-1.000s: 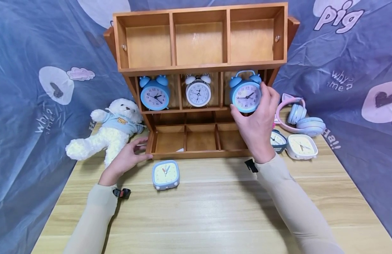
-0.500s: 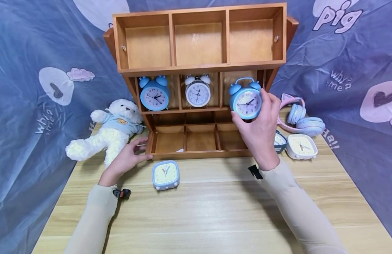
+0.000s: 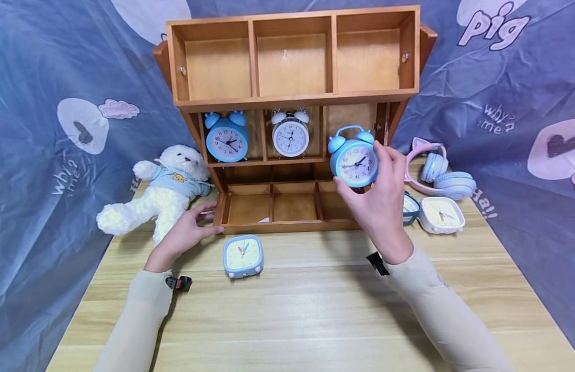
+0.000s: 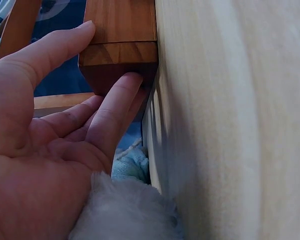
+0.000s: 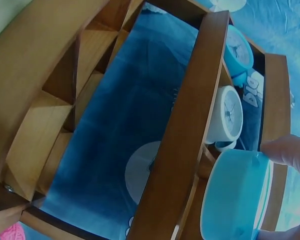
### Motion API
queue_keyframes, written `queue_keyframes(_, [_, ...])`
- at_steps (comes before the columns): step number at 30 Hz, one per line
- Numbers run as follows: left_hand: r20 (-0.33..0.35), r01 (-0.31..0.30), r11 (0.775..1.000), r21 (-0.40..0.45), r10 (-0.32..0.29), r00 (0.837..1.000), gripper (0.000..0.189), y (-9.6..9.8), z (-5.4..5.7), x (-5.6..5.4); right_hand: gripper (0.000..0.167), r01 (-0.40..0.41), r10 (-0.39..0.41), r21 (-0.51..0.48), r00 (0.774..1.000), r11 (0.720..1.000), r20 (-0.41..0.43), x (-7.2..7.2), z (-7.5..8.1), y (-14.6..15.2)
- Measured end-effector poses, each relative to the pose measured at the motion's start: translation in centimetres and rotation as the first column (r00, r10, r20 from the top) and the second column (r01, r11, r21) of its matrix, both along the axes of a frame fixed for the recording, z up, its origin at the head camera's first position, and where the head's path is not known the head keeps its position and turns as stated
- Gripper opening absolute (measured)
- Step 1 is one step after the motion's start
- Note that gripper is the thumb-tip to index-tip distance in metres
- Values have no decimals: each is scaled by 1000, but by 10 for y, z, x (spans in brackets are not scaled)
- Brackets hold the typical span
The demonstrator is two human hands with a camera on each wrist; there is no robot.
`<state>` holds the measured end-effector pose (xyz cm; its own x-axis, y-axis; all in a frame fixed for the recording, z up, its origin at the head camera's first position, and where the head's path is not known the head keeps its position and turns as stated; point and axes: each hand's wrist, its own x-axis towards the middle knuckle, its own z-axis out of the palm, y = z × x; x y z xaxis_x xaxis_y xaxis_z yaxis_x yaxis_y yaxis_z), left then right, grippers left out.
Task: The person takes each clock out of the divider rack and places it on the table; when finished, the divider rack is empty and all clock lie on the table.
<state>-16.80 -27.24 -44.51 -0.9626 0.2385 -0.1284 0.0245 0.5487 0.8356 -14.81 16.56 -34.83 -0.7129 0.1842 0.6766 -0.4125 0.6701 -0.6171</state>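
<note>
Head view: the right hand pinches a round blue alarm clock by its rim, thumb and fingers spread to the case's width, in front of the middle row's right compartment, near its divider edge. The left hand, thumb apart and fingers nearly straight, touches the shelf's lower left corner. Between the forearms stretches pale wood-grain tabletop. Smooth brown wood forms the boxy shelf; the bear has fluffy white fur.

Blue twin-bell clock | slightly tilted | held before three-tier wooden shelf
</note>
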Motion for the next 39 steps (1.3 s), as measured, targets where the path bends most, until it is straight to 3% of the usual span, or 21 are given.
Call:
queue_keyframes(27, [-11, -4, 1000, -12, 4, 1000, 87, 0, -1, 0, 99, -111, 97, 70, 978, 991, 183, 29, -22, -2])
queue_keyframes(39, [-6, -4, 1000, -6, 4, 1000, 88, 1, 0, 0, 100, -180, 151, 132, 967, 975, 205, 39, -36, -8])
